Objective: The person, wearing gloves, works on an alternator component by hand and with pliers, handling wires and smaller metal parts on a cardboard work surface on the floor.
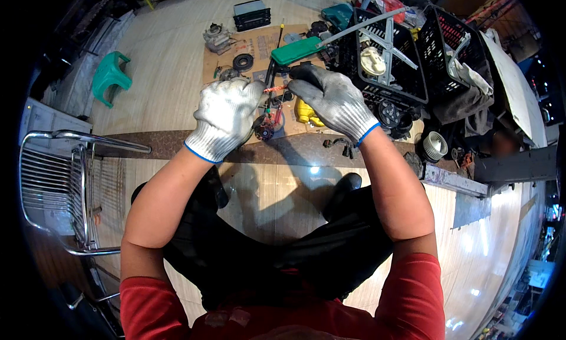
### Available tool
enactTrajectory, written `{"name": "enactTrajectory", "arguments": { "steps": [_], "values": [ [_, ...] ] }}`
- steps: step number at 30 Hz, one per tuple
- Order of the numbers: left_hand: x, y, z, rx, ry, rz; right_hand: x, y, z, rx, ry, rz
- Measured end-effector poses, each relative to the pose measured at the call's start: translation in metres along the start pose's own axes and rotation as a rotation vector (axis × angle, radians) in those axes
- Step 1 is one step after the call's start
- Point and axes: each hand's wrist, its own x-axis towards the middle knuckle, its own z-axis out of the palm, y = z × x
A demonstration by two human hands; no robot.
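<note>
Both of my hands wear white knit gloves with grey coating and blue cuffs. Between them stretches a short, orange-red, twisted strand (275, 89) that looks like copper wire. My left hand (227, 113) is closed on its left end, knuckles up. Thumb and fingers of my right hand (336, 95) pinch near the other end. Below the hands lies a cardboard sheet (253, 45) with a dark round ring (243, 62), a green flat-bodied tool (296, 50) and a yellow part (308, 112). Small wires and parts lie partly hidden beneath the gloves.
Black plastic crates (423, 86) filled with parts stand at the right, near a white fan wheel (434, 145). A metal housing (218, 38) and a black tray (252, 17) sit farther off. On the left are a green stool (111, 78) and a metal chair (53, 184).
</note>
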Motion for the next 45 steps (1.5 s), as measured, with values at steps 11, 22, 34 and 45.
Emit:
{"name": "enactTrajectory", "arguments": {
  "steps": [11,22,34,45],
  "values": [
    [0.003,0.001,-0.001,-0.104,0.042,-0.109,-0.003,0.017,0.022,-0.177,-0.113,-0.458],
    [0.003,-0.001,-0.018,-0.649,-0.162,-0.442,0.011,0.028,0.037,-0.033,0.037,-0.56],
    [-0.004,-0.015,-0.025,-0.394,-0.443,-0.006,0.015,0.019,0.012,-0.515,-0.067,-0.467],
    [-0.003,-0.012,-0.017,0.033,-0.257,-0.011,0.0,-0.003,0.027,-0.557,0.182,-0.522]
  ]
}}
